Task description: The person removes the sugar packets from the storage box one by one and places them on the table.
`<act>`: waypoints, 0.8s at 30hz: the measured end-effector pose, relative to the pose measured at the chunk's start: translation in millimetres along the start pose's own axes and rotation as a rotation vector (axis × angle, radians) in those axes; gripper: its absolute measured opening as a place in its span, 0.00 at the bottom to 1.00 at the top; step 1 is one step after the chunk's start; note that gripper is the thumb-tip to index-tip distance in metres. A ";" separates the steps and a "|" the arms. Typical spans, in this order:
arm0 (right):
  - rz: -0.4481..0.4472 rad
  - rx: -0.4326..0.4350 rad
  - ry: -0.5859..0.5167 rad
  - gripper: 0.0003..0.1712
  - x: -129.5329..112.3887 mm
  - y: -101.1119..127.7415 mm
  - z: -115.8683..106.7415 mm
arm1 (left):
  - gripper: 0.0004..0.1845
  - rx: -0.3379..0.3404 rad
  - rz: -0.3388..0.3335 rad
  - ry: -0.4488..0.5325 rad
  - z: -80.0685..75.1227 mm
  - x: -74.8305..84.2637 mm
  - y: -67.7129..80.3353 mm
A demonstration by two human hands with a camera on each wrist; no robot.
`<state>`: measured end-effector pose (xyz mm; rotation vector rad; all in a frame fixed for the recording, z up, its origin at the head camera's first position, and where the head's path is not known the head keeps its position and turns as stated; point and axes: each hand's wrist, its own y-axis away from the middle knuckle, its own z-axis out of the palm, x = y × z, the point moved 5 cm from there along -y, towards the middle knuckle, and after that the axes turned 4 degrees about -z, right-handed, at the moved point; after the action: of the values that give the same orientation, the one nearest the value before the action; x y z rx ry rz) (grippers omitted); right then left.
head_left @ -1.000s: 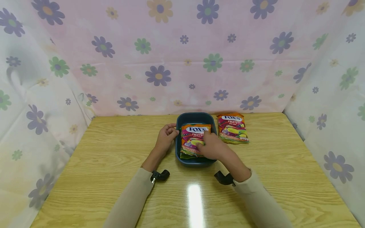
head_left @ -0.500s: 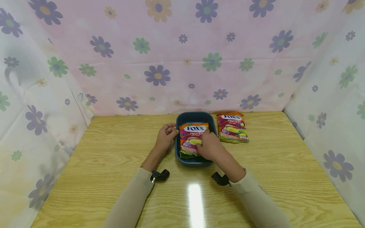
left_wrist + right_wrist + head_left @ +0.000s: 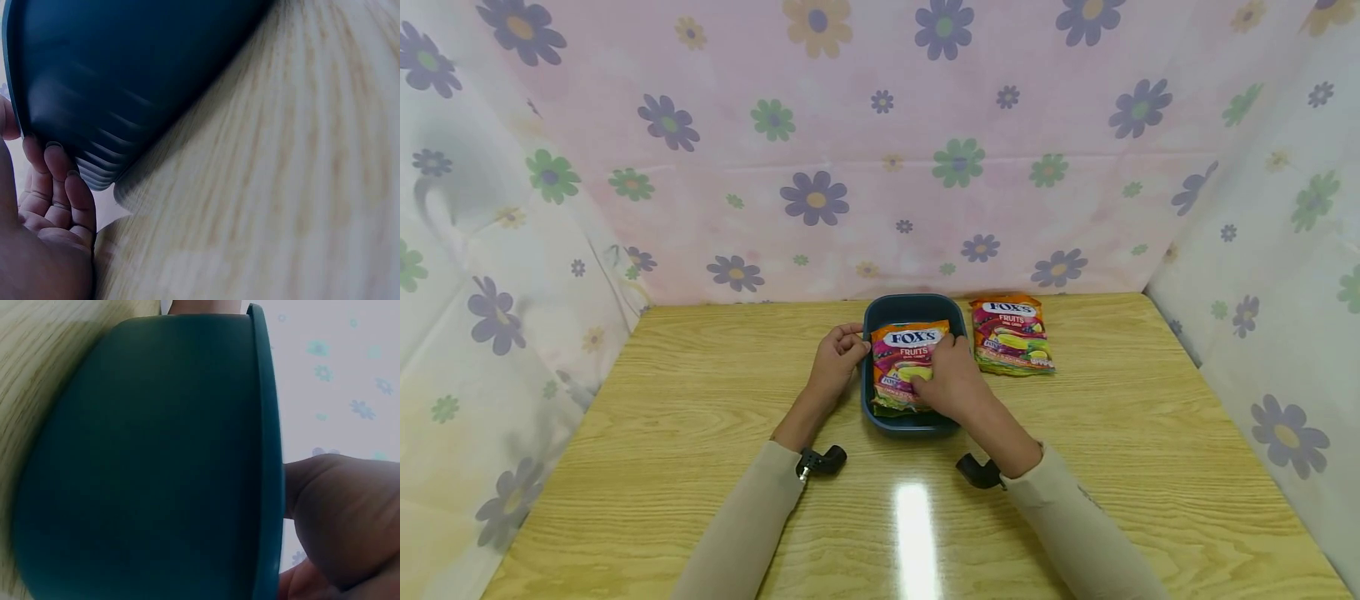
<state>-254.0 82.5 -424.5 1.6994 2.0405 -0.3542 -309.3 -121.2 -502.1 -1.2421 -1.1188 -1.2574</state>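
Note:
A dark teal plastic tub (image 3: 913, 430) stands on the wooden table, with a FOX'S fruit candy bag (image 3: 901, 379) lying face up inside it. Green wrapper edges show beneath that bag's lower end. At the tub's left rim, my left hand (image 3: 838, 360) pinches the wall, thumb over the rim and fingertips against the outside. My right hand (image 3: 957, 379) reaches into the tub and grips the right side of the candy bag, its thumb on the front; the other fingertips are partly hidden. In the right wrist view, the tub's wall (image 3: 144, 456) hides the bag.
Just right of the tub, a second FOX'S candy bag (image 3: 1011, 336) lies flat on the table (image 3: 715, 400). Flowered cloth (image 3: 880, 167) hangs behind the table and along both sides. A black wrist camera (image 3: 823, 461) sits on the left wrist.
The right hand has shifted slightly left, and the candy bag in the tub has moved slightly left with it. The left hand keeps its place on the rim.

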 end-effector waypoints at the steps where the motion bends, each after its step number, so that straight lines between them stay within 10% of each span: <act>1: 0.004 0.005 0.000 0.55 0.1 -0.1 -0.6 | 0.20 0.001 0.000 0.000 0.0 0.1 0.0; 17: -0.018 0.016 -0.076 0.42 9.2 -6.2 -3.7 | 0.19 0.006 0.011 -0.002 -1.2 -2.3 -0.5; 24: 0.015 -0.005 -0.202 0.53 16.8 -9.1 -2.3 | 0.20 0.007 -0.002 -0.006 -0.4 -1.6 -1.0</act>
<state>-265.5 96.1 -431.8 1.6056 1.8801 -0.4944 -310.4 -121.4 -503.7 -1.2405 -1.1280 -1.2514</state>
